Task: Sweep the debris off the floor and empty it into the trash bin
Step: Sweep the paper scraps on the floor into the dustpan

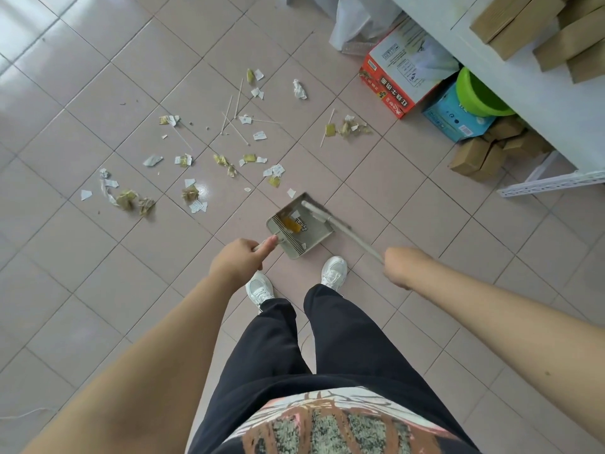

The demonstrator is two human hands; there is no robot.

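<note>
Torn paper, yellow wrappers and thin sticks, the debris [190, 193], lie scattered over the tiled floor [98, 77], mostly left of and ahead of the person. The left hand [237, 262] closes its grip around the handle of the dustpan [307, 239], thumb laid along it. The pan sits just ahead of the white shoes [334, 271], with a yellow scrap and paper bits inside. The broom [347, 232] reaches the pan's far right edge. The right hand [401, 265] has its grip curled around the broom's handle. Cardboard boxes [399, 70] and a green basin [474, 93] sit beneath the white shelf [540, 103].
</note>
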